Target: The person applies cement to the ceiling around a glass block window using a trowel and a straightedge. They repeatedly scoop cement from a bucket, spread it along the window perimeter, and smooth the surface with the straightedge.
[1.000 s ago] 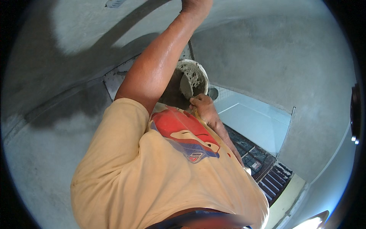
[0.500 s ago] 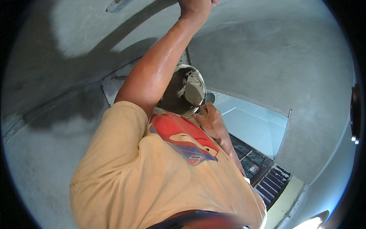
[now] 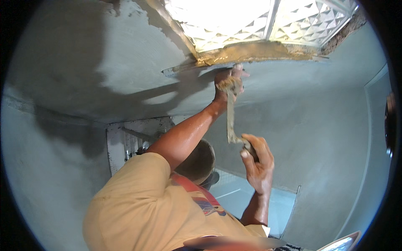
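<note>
My right hand (image 3: 259, 165) is wrapped round the handle of a trowel (image 3: 230, 117), whose mortar-smeared blade shows nearly edge-on. A lump of mortar (image 3: 228, 85) sits at the blade's far end and overlaps the view of my left hand (image 3: 222, 93). That left hand is raised to a long straightedge (image 3: 179, 70) lying along the wall below a window, with its fingers up against the strip; the grip is partly hidden. Wet brownish mortar (image 3: 259, 51) lies along the window's lower edge, just above the straightedge.
The bright window (image 3: 226, 21) has patterned glass and rough edges. Below my left arm stands a bucket (image 3: 214, 157), partly hidden by my arm and shirt. Grey plastered wall (image 3: 318, 121) rises at the right; a pale panel (image 3: 115, 144) with pipes lies at the left.
The view has tilted up to the window. My right hand has risen from the bucket with the trowel and a lump of mortar. My left hand stays up at the straightedge.
</note>
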